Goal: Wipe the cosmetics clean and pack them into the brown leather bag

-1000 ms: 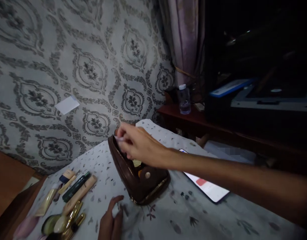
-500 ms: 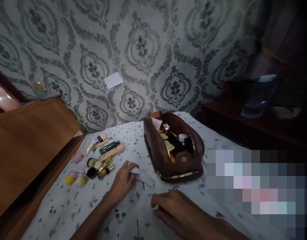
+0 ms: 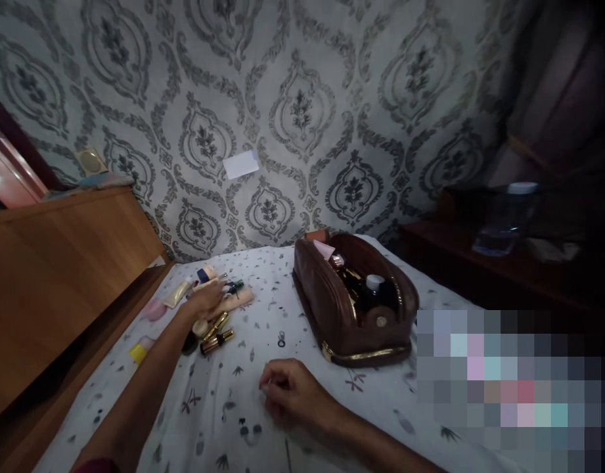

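Note:
My left hand (image 3: 208,297) reaches into a group of cosmetics on the patterned white bedsheet. It lies over a dark green tube (image 3: 236,286), whose end shows past the fingers; its grip is hidden. Beside it are a peach tube (image 3: 236,300), a cream tube (image 3: 178,293) and gold lipstick-like tubes (image 3: 218,340). My right hand (image 3: 288,389) hovers low over or rests on the sheet, fingers curled, with nothing visible in it. To its upper right stands a brown cosmetic bag (image 3: 314,289), unzipped, holding a white-capped dark bottle (image 3: 374,284) and other items.
A wooden panel (image 3: 70,263) borders the bed on the left. At the back rises a patterned wall (image 3: 302,118). On the right, a clear bottle (image 3: 504,223) stands on a dark table (image 3: 430,243). A blurred-out patch covers the lower right.
My left hand has moved left and away from me to the cosmetics; the small white thing at its fingers no longer shows. My right hand has shifted left. The view has tilted slightly.

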Available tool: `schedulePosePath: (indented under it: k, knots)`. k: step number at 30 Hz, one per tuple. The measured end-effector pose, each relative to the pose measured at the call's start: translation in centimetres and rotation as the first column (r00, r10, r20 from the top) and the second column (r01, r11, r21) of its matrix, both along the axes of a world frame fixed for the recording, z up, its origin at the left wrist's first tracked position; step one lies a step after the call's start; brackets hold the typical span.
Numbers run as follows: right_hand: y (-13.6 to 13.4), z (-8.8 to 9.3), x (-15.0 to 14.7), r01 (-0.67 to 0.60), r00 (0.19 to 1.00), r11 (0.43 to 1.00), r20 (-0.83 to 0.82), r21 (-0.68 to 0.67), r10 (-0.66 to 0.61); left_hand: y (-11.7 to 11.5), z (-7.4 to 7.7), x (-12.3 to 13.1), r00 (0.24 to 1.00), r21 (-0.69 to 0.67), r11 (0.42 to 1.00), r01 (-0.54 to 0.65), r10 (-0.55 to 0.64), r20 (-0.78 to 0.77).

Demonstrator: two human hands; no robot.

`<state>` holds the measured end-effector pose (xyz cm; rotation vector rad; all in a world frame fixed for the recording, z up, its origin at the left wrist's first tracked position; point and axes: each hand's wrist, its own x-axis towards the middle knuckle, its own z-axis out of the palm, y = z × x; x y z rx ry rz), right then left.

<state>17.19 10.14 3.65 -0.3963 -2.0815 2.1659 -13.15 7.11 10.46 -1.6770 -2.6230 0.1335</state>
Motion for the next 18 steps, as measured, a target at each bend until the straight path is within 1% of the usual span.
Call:
schedulePosePath:
  k: [2, 3, 6, 9, 10, 12, 14, 15, 16, 17, 18]
  knots:
    - [0.0, -0.6, 0.1, 0.025, 1.0, 0.998, -0.012, -0.049, -0.026, 0.2, 0.0, -1.0, 1.0, -0.051, 0.999, 0.006, -0.005, 0.028]
    - [0.0, -0.6, 0.3, 0.028, 0.999, 0.998, -0.02, -0.052, -0.029, 0.3, 0.0, -1.3, 0.999, -0.065, 0.998, -0.003, 0.005, 0.035]
    - [-0.1, -0.4, 0.8, 0.021, 0.999, 0.999, -0.04, -0.041, -0.023, 0.5, -0.1, -1.2, 0.998, -0.063, 0.997, -0.052, 0.053, 0.025]
    - [0.0, -0.3, 1.1, 0.053, 0.997, 0.998, -0.062, -0.033, -0.055, 0.0, 0.4, 0.2, 0.995, 0.031, 0.994, -0.101, 0.101, -0.024]
    - [0.2, -0.4, 1.2, 0.085, 0.993, 0.996, -0.077, -0.018, -0.086, -0.4, 0.7, 0.9, 0.993, 0.076, 0.992, -0.103, 0.106, -0.043]
    - [0.7, -0.5, 1.3, 0.187, 0.975, 0.981, -0.134, 0.057, -0.178, -1.7, 1.6, 2.8, 0.994, 0.157, 0.985, -0.07, 0.082, -0.075]
    - [1.4, -0.5, 1.5, 0.32, 0.935, 0.93, -0.217, 0.179, -0.28, -3.7, 2.1, 5.3, 0.996, 0.189, 0.982, 0.014, 0.003, -0.088]
    - [1.7, -0.5, 1.6, 0.385, 0.91, 0.888, -0.262, 0.25, -0.321, -4.8, 2.1, 6.7, 0.995, 0.18, 0.981, 0.068, -0.054, -0.08]
    - [2.0, -0.4, 1.7, 0.432, 0.89, 0.84, -0.302, 0.327, -0.341, -6.0, 1.8, 8.3, 0.993, 0.162, 0.981, 0.111, -0.102, -0.066]
    - [2.1, -0.3, 1.9, 0.455, 0.881, 0.794, -0.335, 0.403, -0.334, -7.2, 1.4, 9.9, 0.987, 0.144, 0.977, 0.157, -0.151, -0.047]
    - [2.2, -0.3, 2.0, 0.45, 0.884, 0.756, -0.353, 0.476, -0.305, -8.3, 0.7, 11.5, 0.969, 0.138, 0.959, 0.248, -0.247, -0.02]
